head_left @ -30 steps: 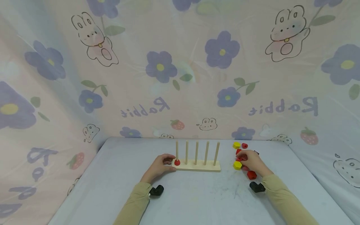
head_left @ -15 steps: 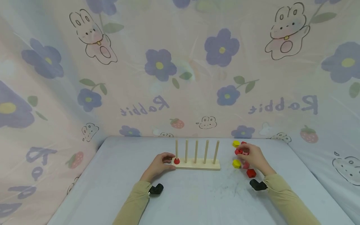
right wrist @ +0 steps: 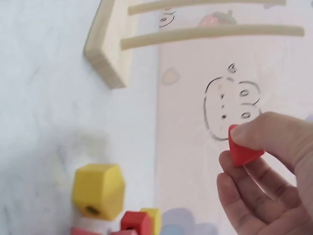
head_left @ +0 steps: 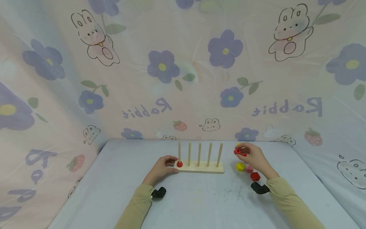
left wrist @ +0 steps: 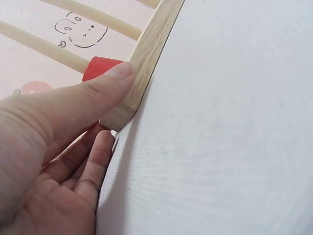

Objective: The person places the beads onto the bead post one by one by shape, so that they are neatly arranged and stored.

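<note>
A pale wooden peg stand [head_left: 200,169] with several upright pegs rests on the white table. Around its left end, my left hand [head_left: 160,169] grips the base, thumb along the front side and fingers at the end. A red bead [left wrist: 99,66] sits low on the leftmost peg, partly behind that thumb in the left wrist view. Off to the right of the stand, my right hand [head_left: 255,158] pinches a small red bead [right wrist: 243,148] between thumb and fingers, above the table. In the head view its hole faces out.
Below the right hand lie a yellow hexagonal bead [head_left: 240,167], a pink bead [head_left: 249,169] and a red bead [head_left: 255,176]. More beads are partly hidden behind that hand. A patterned cloth [head_left: 183,95] hangs behind the table.
My right hand has picked up the red bead from the group, lifting it and moving it slightly left. The left hand stays at the stand's left end.
</note>
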### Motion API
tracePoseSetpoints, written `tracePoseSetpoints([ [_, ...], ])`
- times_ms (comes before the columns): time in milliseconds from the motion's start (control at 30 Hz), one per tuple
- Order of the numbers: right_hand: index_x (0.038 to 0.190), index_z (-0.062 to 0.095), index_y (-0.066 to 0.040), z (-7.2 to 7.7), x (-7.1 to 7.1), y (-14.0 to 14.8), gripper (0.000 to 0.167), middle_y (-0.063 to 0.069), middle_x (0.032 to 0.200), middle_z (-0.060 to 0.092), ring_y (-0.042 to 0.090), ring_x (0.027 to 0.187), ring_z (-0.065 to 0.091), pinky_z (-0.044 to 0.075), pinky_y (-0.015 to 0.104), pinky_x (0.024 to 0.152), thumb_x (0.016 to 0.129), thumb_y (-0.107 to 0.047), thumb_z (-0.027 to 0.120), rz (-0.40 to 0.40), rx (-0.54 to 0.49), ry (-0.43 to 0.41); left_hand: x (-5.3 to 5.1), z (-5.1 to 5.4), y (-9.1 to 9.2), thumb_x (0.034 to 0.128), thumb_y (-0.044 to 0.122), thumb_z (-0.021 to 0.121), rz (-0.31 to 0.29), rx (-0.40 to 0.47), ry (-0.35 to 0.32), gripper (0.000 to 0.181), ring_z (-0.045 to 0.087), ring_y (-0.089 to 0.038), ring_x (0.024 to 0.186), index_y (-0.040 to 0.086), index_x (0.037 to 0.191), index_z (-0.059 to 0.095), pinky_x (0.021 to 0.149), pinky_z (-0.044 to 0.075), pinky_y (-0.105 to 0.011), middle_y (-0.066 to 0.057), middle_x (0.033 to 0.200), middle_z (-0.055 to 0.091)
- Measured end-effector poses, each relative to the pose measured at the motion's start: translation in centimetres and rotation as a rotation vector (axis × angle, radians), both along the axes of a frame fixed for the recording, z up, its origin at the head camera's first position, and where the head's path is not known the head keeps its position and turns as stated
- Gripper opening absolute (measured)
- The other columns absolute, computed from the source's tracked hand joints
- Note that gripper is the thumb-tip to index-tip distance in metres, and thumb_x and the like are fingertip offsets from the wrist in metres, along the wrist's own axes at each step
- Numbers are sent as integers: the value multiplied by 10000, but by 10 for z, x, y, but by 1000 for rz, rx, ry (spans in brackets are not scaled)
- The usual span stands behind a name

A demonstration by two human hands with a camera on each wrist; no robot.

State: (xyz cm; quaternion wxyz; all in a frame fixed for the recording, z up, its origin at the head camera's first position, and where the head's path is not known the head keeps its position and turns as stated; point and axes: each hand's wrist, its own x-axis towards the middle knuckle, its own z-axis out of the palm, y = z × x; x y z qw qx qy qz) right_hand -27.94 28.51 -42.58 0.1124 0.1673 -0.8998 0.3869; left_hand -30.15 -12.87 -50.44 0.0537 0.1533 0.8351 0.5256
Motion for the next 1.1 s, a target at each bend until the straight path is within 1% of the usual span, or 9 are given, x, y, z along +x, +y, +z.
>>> tracePoseSetpoints([
  [100, 1103, 613, -41, 12, 1, -9, 305, 112, 1057, 644, 276, 931, 659, 563, 308, 723, 825, -36, 740, 11, -16, 12, 1, 1, -1, 724, 138, 841, 2, -4, 2, 526, 579, -187, 995, 87, 1197, 617, 910, 477, -359, -60, 1179, 592],
  [200, 1126, 598, -33, 27, 3, -20, 319, 115, 1058, 648, 284, 944, 654, 567, 309, 658, 837, -56, 733, 27, -53, 13, 1, 2, -1, 726, 137, 840, 5, -9, 2, 530, 578, -189, 1001, 90, 1203, 614, 913, 476, -359, -62, 1183, 589],
  [333, 1133, 594, -38, 47, 5, -35, 324, 93, 1050, 646, 257, 935, 654, 548, 235, 710, 840, -54, 731, 61, -76, 75, 0, 1, -2, 724, 144, 841, 6, -9, -1, 530, 577, -185, 1004, 95, 1201, 615, 913, 475, -356, -58, 1187, 587],
  [433, 1128, 605, -43, 61, 5, -47, 330, 79, 1047, 646, 234, 930, 657, 495, 157, 803, 827, -38, 740, 102, -104, 136, 0, 2, -2, 723, 143, 842, 4, 0, -5, 527, 578, -188, 1004, 90, 1196, 616, 913, 475, -360, -59, 1186, 587],
  [533, 1121, 617, -48, 73, 5, -62, 329, 79, 1047, 649, 221, 923, 657, 484, 146, 819, 819, -23, 744, 159, -154, 157, 1, 2, -3, 721, 147, 845, 5, 7, -12, 526, 577, -187, 1001, 90, 1191, 618, 913, 474, -358, -55, 1181, 590],
  [633, 1110, 623, -45, 82, 3, -80, 322, 78, 1045, 652, 208, 915, 655, 494, 167, 823, 814, -5, 742, 219, -204, 152, 2, 2, -3, 724, 149, 843, 1, 8, -6, 522, 578, -189, 999, 82, 1190, 618, 905, 479, -353, -58, 1179, 593],
  [833, 1111, 637, -54, 88, -1, -119, 302, 45, 1031, 668, 178, 923, 651, 512, 218, 828, 826, -16, 732, 273, -235, 150, 2, 2, -2, 724, 126, 841, -15, 29, 1, 517, 583, -203, 1004, 58, 1185, 619, 902, 480, -353, -73, 1178, 600],
  [1000, 1117, 634, -43, 83, -3, -153, 296, 73, 1036, 664, 205, 940, 650, 518, 352, 865, 836, -7, 721, 313, -264, 142, 3, 5, -1, 719, 122, 846, -20, 46, -7, 526, 583, -228, 1019, 52, 1188, 618, 919, 471, -405, -81, 1183, 604],
  [1100, 1105, 626, 7, 79, -3, -172, 286, 119, 1036, 661, 250, 942, 651, 514, 417, 867, 832, 37, 706, 344, -275, 139, 3, 5, -1, 721, 136, 846, -18, 31, -9, 525, 583, -220, 1013, 58, 1187, 619, 917, 474, -401, -73, 1179, 604],
])
